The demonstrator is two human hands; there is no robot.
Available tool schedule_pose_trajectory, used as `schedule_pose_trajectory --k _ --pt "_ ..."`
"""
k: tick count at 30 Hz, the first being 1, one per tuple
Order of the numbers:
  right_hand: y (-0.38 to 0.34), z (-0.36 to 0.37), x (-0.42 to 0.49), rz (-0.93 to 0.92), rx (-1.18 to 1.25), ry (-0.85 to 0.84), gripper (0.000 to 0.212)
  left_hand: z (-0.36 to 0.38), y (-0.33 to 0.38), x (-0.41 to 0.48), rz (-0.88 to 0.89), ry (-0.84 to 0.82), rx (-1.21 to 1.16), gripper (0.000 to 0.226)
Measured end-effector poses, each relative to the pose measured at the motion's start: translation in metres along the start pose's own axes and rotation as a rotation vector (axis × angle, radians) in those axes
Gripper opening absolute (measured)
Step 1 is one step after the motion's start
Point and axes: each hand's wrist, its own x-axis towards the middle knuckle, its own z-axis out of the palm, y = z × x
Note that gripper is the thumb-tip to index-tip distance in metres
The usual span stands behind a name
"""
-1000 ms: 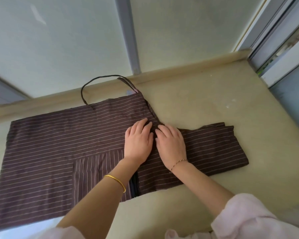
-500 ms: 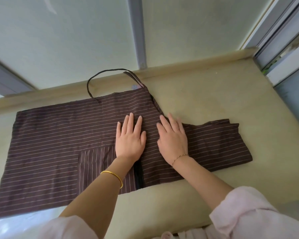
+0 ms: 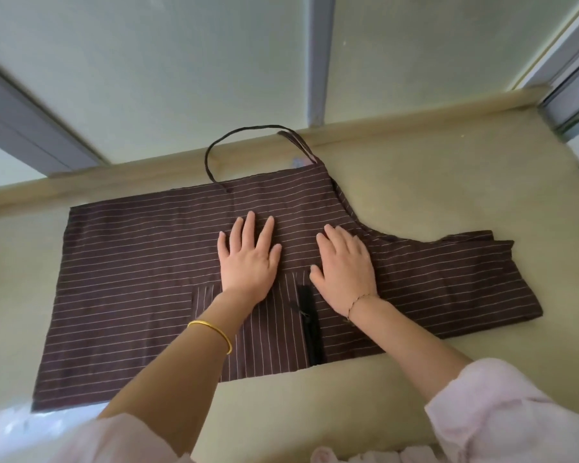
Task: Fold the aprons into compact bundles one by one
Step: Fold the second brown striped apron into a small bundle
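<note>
Lying flat on the pale greenish surface (image 3: pixel 415 182), the dark brown striped apron (image 3: pixel 141 262) was the landmark for everything else. The left hand (image 3: pixel 248 259) rested on the middle of the apron with its fingers straight and spread, palm down. The right hand (image 3: pixel 345 265) lay just beside it on the cloth, also flat, fingers straight and closer together. The two hands were apart, not touching. Behind the apron's far edge the thin black neck loop (image 3: pixel 238 142) reached the raised ledge (image 3: pixel 81 182). Near the apron's front edge, between the wrists, a black strap (image 3: pixel 310 325) lay on the cloth. A gold bangle (image 3: pixel 211 330) sat on the left wrist.
</note>
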Motion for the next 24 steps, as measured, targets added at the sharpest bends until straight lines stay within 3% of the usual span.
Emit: schedule_pose_trajectory --k 3,6,10,15,20,24 --pt "-0.009 -0.016 0.03 0.079 0.125 0.132 0.045 -0.016 0.004 0.021 0.016 0.049 0.007 0.05" --pt "-0.012 0.002 0.038 0.046 -0.017 0.069 0.055 -0.038 0.012 0.053 0.065 0.13 -0.049 0.045" --pt "-0.009 0.016 0.036 0.064 -0.15 0.039 0.058 -0.069 0.026 0.11 0.267 0.224 -0.024 0.055" --pt "-0.008 0.017 0.038 0.083 -0.125 0.04 0.06 -0.087 0.05 0.159 0.482 0.117 0.086 0.049" --pt "-0.007 0.019 0.039 0.085 -0.118 0.046 0.059 -0.096 0.058 0.174 0.402 0.104 0.307 0.033" --pt "-0.007 0.018 0.038 0.083 -0.105 0.057 0.057 -0.108 0.05 0.181 0.259 0.158 0.232 0.027"
